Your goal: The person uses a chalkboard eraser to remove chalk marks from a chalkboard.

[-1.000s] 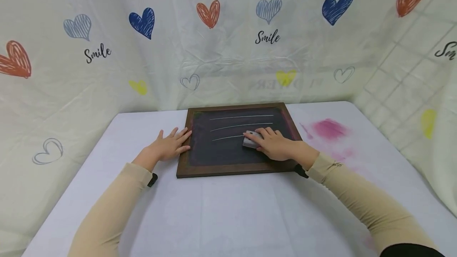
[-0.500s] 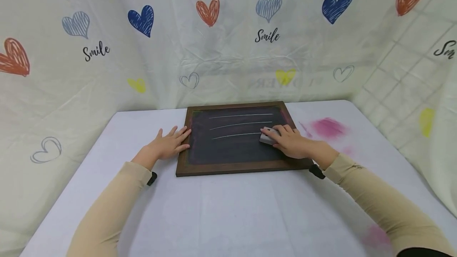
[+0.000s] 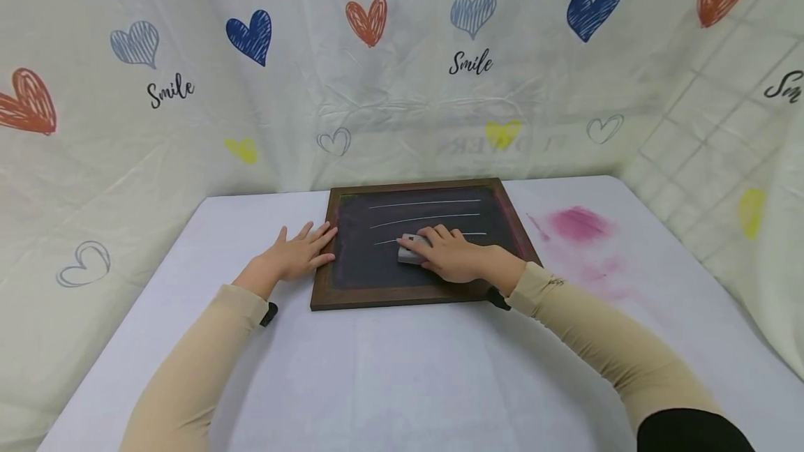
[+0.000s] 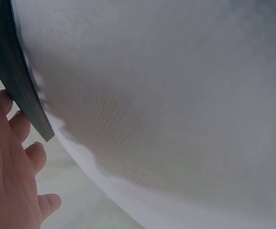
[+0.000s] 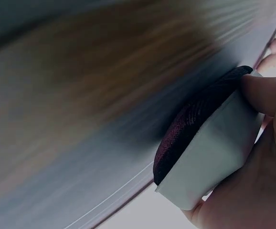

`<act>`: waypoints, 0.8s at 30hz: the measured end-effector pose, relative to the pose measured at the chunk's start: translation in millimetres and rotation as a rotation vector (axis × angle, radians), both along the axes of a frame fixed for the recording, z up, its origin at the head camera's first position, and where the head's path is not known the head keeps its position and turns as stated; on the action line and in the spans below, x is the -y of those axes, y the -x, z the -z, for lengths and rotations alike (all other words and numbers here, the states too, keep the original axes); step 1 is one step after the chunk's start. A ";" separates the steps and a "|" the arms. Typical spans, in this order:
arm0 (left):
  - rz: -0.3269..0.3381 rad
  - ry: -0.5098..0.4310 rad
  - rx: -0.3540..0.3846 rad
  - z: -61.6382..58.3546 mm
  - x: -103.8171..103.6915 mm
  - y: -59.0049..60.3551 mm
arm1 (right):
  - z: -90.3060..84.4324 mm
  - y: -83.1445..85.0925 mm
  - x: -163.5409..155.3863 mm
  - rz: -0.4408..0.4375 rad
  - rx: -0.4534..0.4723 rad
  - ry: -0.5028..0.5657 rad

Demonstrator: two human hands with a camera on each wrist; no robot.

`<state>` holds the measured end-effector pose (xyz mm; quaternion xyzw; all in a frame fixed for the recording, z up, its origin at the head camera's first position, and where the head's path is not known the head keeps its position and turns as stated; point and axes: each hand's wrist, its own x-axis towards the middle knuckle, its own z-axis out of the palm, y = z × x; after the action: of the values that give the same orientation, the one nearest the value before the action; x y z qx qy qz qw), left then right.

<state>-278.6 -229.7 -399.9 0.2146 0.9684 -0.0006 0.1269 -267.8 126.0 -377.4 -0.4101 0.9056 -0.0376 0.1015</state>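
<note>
Gripping the chalkboard eraser (image 3: 408, 254) in bent fingers (image 3: 433, 236) of the right hand (image 3: 457, 259), felt toward the chalkboard (image 3: 370, 274), at the lowest chalk line (image 3: 475, 234). Touching the wooden frame (image 3: 402, 297) with spread left hand (image 3: 295, 257). Partly hidden under the right hand: eraser and line. Blurred in the right wrist view: frame.

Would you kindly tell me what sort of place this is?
Perhaps a curtained-off work booth: heart-printed curtains hang behind and beside a white table bearing a chalkboard.
</note>
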 end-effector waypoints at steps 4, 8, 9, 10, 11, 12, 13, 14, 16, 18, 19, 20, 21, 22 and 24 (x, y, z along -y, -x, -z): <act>-0.003 -0.004 0.004 0.2 -0.9 -1.0 | -0.4 -3.0 17.9 -0.043 -0.005 -0.023; -0.003 0.001 0.002 0.7 -1.2 -1.1 | -0.6 -6.4 27.9 -0.077 -0.025 -0.034; -0.003 0.003 0.002 0.7 -1.1 -0.9 | -0.5 -6.7 28.8 -0.080 -0.030 -0.036; -0.004 0.004 0.002 0.7 -1.0 -0.7 | -0.5 -6.8 29.1 -0.081 -0.031 -0.036; -0.006 0.007 0.002 0.8 -1.0 -0.4 | -0.5 -6.7 29.1 -0.080 -0.031 -0.037; -0.007 0.011 0.002 1.1 -0.7 -0.3 | 0.2 -6.5 29.1 -0.079 -0.030 -0.036; -0.009 0.012 0.004 1.3 -0.5 -0.2 | 0.8 -6.2 28.5 -0.076 -0.026 -0.034; -0.009 0.013 0.004 1.5 -0.4 -0.1 | 1.4 -5.8 27.6 -0.072 -0.020 -0.032; -0.008 0.012 0.005 1.6 -0.4 0.1 | 2.1 -4.8 24.6 -0.064 -0.007 -0.022; -0.006 0.011 0.006 1.3 -0.8 0.2 | 2.2 -3.9 19.7 -0.053 0.005 -0.009; -0.005 0.009 0.007 1.0 -1.1 0.0 | 1.6 -3.7 16.2 -0.044 0.012 -0.004; -0.004 0.010 0.007 0.5 -1.3 -0.2 | 1.1 -3.1 12.0 -0.034 0.017 0.002; -0.004 0.010 0.008 -0.1 -1.6 -0.4 | 0.7 -2.5 7.2 -0.022 0.019 0.007; -0.005 0.010 0.009 -0.8 -1.8 -0.8 | 0.4 -1.7 1.8 -0.010 0.019 0.011; -0.006 0.011 0.010 -2.5 -2.2 -1.4 | 0.6 0.0 -10.8 0.013 0.014 0.028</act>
<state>-277.2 -227.5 -397.5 0.2109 0.9684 -0.0045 0.1329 -267.8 136.8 -377.9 -0.4052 0.9070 -0.0539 0.1016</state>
